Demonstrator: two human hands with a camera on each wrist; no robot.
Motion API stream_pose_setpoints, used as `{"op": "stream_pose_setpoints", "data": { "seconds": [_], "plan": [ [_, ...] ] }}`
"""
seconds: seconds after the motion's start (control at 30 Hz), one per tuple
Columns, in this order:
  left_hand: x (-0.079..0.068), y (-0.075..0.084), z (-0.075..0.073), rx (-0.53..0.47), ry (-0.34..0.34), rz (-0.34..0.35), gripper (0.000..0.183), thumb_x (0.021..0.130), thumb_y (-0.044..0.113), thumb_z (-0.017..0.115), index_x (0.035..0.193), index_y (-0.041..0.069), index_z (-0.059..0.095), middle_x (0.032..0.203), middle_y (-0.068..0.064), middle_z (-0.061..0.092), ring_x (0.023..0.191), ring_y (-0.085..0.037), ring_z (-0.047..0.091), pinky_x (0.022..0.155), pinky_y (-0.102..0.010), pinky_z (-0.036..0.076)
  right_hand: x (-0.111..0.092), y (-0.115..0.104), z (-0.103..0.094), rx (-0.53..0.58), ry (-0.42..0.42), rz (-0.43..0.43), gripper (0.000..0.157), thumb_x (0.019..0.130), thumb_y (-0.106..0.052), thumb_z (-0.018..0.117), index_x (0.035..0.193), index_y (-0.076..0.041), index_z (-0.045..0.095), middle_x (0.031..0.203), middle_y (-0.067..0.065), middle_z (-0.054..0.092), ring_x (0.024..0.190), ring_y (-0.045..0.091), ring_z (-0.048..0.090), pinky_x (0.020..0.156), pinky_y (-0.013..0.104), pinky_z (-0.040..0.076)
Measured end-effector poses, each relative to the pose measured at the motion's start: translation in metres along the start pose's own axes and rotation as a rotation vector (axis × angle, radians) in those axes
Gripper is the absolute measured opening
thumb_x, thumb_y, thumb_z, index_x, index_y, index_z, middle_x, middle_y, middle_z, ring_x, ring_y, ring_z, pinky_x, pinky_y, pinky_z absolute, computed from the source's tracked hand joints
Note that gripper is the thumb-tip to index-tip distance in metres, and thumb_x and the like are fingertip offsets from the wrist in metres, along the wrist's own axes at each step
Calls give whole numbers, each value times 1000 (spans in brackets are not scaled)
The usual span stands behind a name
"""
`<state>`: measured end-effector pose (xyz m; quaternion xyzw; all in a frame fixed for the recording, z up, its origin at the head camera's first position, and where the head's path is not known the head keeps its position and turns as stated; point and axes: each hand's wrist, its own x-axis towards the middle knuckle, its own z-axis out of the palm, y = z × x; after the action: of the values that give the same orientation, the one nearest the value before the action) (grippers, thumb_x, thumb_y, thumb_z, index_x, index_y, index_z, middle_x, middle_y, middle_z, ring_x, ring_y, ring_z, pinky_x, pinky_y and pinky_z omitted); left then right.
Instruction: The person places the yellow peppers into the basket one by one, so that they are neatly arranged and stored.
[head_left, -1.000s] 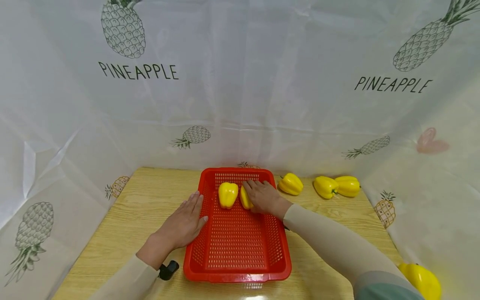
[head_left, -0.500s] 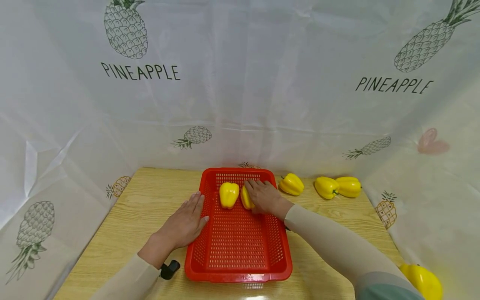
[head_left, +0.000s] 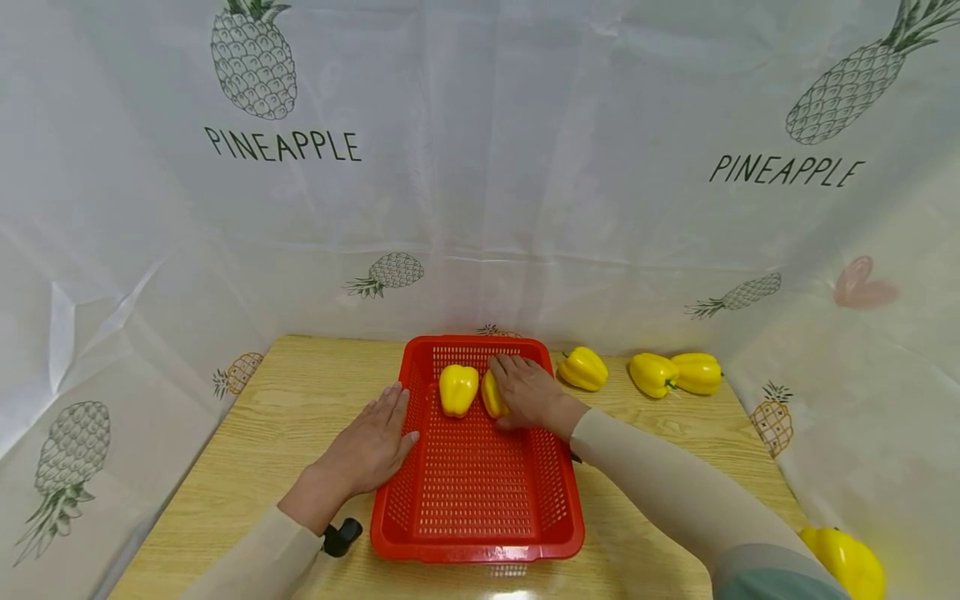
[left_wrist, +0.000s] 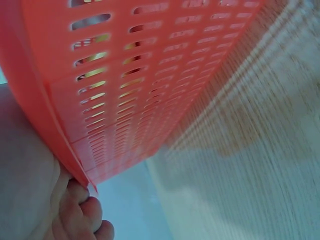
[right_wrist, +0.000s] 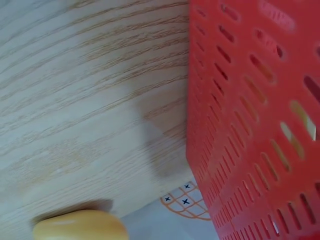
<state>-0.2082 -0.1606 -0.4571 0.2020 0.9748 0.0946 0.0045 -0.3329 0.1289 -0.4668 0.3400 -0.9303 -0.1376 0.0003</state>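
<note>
A red perforated plastic basket [head_left: 476,546] stands on the wooden table. Inside it, toward the far end, a yellow bell pepper [head_left: 458,390] lies to the left. Beside that one, a second yellow bell pepper [head_left: 491,396] is partly covered by my right hand [head_left: 531,393], which holds it from above, fingers at its far end and thumb at its near end. My left hand [head_left: 367,442] rests along the basket's left rim with fingers straight. In the left wrist view, the fingertips [left_wrist: 92,212] show just beyond the rim. The right wrist view shows only the basket's outer side [right_wrist: 250,125], not the hand.
Right of the basket, a yellow bell pepper [head_left: 583,369] lies on the table [head_left: 315,375]. Two more, one here [head_left: 651,374], touch farther right. More yellow peppers [head_left: 847,562] sit at the lower right edge. A pineapple-print sheet [head_left: 525,208] hangs behind.
My right hand's fingers and thumb have spread slightly apart over the pepper. The left hand and the basket stay where they were; the head view has shifted very slightly.
</note>
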Motion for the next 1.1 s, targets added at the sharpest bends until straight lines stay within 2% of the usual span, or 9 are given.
{"op": "stream_pose_setpoints", "data": {
  "seconds": [0.17, 0.3, 0.47, 0.67, 0.87, 1.1],
  "plan": [
    [1, 2, -1, 7, -9, -5, 72, 112, 34, 50, 161, -13, 27, 170, -31, 25, 158, -47, 26, 127, -59, 29, -3, 6, -4, 44, 32, 17, 113, 88, -68, 74, 163, 1, 25, 166, 21, 38, 153, 37, 40, 128, 49, 33],
    [1, 3, -1, -6, -15, -11, 72, 112, 34, 50, 161, -13, 27, 170, -30, 24, 159, -47, 26, 127, -60, 29, -10, 14, -13, 81, 88, 36, 113, 88, -67, 74, 163, 3, 26, 164, 24, 39, 151, 39, 42, 126, 51, 35],
    [0, 3, -2, -19, -27, -23, 72, 111, 34, 51, 161, -12, 26, 171, -30, 24, 159, -46, 24, 128, -60, 27, -24, 26, -28, 100, 190, 76, 112, 87, -65, 77, 160, 5, 30, 159, 25, 43, 145, 41, 47, 122, 54, 41],
    [1, 4, -3, -36, -34, -22, 74, 111, 35, 51, 162, -11, 25, 171, -29, 22, 159, -46, 23, 128, -60, 26, -49, 36, -41, 163, 252, 131, 101, 90, -57, 79, 157, 6, 36, 156, 26, 46, 145, 43, 48, 122, 55, 41],
    [1, 3, -3, -36, -30, -24, 74, 111, 36, 50, 162, -11, 24, 172, -29, 22, 160, -46, 22, 129, -60, 26, -77, 42, -37, 161, 351, 157, 97, 91, -53, 80, 153, 9, 40, 152, 30, 49, 140, 46, 52, 117, 58, 45],
    [0, 0, 0, -39, -9, -13, 73, 111, 34, 52, 162, -11, 26, 171, -29, 23, 159, -47, 23, 128, -61, 26, -112, 49, -20, 194, 441, 231, 89, 91, -46, 82, 148, 10, 42, 145, 31, 53, 132, 48, 55, 112, 60, 49]
  ]
}}
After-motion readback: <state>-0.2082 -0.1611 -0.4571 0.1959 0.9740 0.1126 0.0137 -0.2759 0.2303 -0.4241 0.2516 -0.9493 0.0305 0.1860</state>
